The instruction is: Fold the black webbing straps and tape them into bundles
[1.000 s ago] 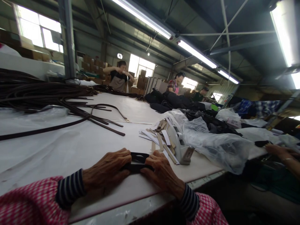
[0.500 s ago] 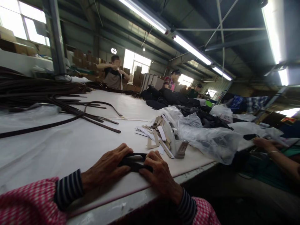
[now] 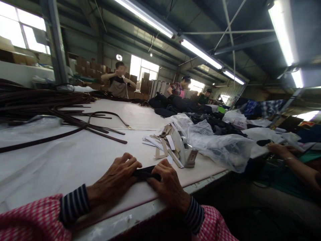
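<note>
Near the front edge of the white-covered table point(image 3: 75, 167), a short black folded strap point(image 3: 144, 172) lies low between my two hands. My left hand point(image 3: 116, 174) is closed on its left end, with the fingers bent over it. Its right end is gripped by my right hand point(image 3: 167, 180), thumb in front and fingers curled behind. Both hands hide the ends, and the strap looks pressed flat in the middle. Just beyond my right hand is a pile of white and tan paper strips point(image 3: 163, 144), leaning against a light-coloured holder point(image 3: 192, 158).
Long dark brown belts point(image 3: 50, 100) are heaped at the left. Clear plastic bags point(image 3: 220, 147) lie right of the holder, before a mound of black goods point(image 3: 180, 103). A co-worker's hand point(image 3: 278, 149) holds something black at the right. Other people stand behind the table.
The black strap stood as an open loop with a gap between its layers; now the layers are pressed together. My left fingers have shifted slightly along it. The whole view has moved a little.
</note>
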A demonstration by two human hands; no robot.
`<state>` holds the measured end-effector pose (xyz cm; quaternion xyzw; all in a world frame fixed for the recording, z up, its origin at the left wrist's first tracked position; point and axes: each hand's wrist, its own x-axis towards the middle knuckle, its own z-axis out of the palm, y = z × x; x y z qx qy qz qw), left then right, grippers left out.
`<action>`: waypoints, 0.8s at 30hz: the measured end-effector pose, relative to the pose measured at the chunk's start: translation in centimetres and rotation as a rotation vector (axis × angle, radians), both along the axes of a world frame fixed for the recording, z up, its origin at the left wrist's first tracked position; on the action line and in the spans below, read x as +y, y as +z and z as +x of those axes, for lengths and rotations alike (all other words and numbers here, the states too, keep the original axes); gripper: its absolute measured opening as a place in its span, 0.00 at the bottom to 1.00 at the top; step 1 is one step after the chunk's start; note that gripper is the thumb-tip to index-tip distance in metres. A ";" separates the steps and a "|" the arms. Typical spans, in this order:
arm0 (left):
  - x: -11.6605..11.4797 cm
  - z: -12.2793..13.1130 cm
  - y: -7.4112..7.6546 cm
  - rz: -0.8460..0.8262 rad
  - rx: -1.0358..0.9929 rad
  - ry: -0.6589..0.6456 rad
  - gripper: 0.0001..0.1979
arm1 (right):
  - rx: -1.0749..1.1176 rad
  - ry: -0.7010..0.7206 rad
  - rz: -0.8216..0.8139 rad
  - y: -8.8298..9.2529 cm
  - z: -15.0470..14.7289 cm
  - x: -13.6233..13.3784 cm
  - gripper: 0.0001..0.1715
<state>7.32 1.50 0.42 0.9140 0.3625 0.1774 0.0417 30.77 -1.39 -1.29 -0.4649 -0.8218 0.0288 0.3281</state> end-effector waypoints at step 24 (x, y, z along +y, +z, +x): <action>2.6 -2.8 -2.6 0.272 0.220 0.020 0.22 | -0.546 -0.021 0.136 -0.6 -1.0 2.0 0.15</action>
